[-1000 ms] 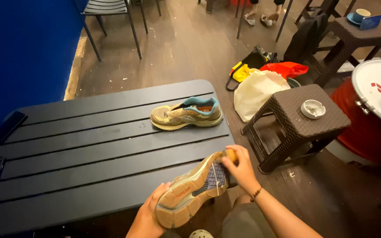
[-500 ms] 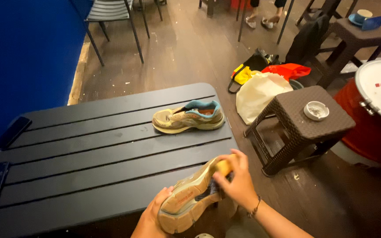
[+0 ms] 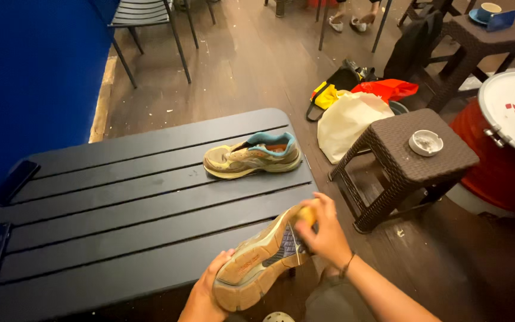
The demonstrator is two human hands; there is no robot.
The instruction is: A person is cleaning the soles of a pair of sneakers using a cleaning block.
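Observation:
My left hand (image 3: 205, 293) grips the toe end of a worn tan running shoe (image 3: 256, 265), turned sole up over the near edge of a dark slatted table (image 3: 120, 209). My right hand (image 3: 324, 234) presses a small yellow sponge (image 3: 306, 214) against the heel end of the sole. A second matching shoe (image 3: 253, 155), tan with a blue collar, lies on its side further back on the table, apart from both hands.
A brown wicker stool (image 3: 415, 160) with an ashtray (image 3: 425, 142) stands right of the table. Behind it lie a cream bag (image 3: 348, 122), a yellow-black bag (image 3: 329, 94) and red cloth (image 3: 388, 89). A red drum with a white lid (image 3: 511, 119) is far right. Two phones (image 3: 14, 182) lie at the table's left edge.
My right hand with the sponge has slid along the sole near the heel. The held shoe has tilted slightly, and the view has shifted a little.

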